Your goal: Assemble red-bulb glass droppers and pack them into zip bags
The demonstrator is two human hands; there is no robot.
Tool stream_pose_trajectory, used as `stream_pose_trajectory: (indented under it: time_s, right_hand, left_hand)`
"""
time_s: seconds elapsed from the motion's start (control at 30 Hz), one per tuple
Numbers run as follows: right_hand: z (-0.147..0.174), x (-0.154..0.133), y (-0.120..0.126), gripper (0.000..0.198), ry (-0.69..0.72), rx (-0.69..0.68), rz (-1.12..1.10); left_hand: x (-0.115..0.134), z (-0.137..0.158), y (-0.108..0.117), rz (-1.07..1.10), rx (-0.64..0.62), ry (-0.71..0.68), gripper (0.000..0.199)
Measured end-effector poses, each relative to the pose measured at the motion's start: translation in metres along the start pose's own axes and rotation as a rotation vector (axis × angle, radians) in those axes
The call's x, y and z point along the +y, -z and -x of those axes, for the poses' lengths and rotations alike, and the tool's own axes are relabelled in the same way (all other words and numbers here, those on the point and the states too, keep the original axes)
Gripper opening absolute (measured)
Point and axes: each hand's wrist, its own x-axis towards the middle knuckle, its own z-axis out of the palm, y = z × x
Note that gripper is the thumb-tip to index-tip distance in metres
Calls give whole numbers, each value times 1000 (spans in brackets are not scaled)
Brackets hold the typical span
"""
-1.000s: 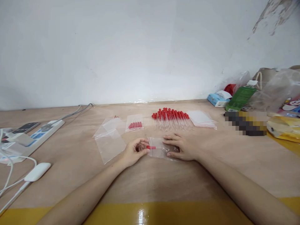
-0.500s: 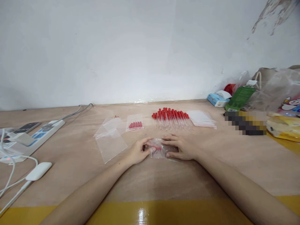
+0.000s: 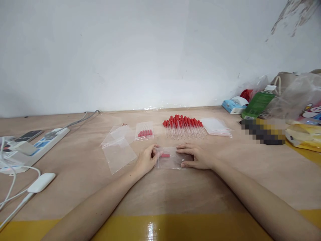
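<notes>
A clear zip-lock bag lies flat on the table between my hands, its opening edge to the left. Inside shows one dropper's red bulb; its clear stem is hard to make out. My left hand pinches the bag's left end, fingers curled beside the red bulb. At the right end, my right hand rests with fingers stretched and thumb apart, touching the plastic. Beyond them lies a pile of red-bulbed droppers. Left of it is a bag with several droppers inside.
Clear bags lie spread at left, and a bag stack sits right of the droppers. A power strip with cables occupies the far left. A tissue pack, green bottle and yellow packet stand at right.
The bag now lies flatter and wider between my hands, and the red bulb has shifted slightly left. My left hand moved a little left, my right a little right.
</notes>
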Motion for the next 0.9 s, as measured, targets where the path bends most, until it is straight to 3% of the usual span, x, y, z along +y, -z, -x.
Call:
stream_pose_trajectory:
  time_s: [0.13, 0.23, 0.37, 0.53, 0.73, 0.9]
  right_hand:
    - [0, 1, 0, 59, -13, 1, -30]
    - [0, 0, 0, 59, -18, 8, -48]
    - [0, -2, 1, 59, -24, 9, -46]
    - [0, -2, 2, 59, -21, 0, -43]
    - [0, 0, 0, 58, 0, 17, -36]
    - [0, 0, -1, 59, -6, 16, -37]
  left_hand:
    - [-8, -18, 22, -18, -108, -58, 34]
    - [-7, -49, 29, -156, -84, -27, 22]
    - [6, -100, 10, -195, 2, 78, 5]
    - [9, -145, -19, -183, 74, 309, 11]
    - [-2, -166, -27, -35, -15, 501, 16]
    - [2, -153, -8, 143, 8, 511, 33]
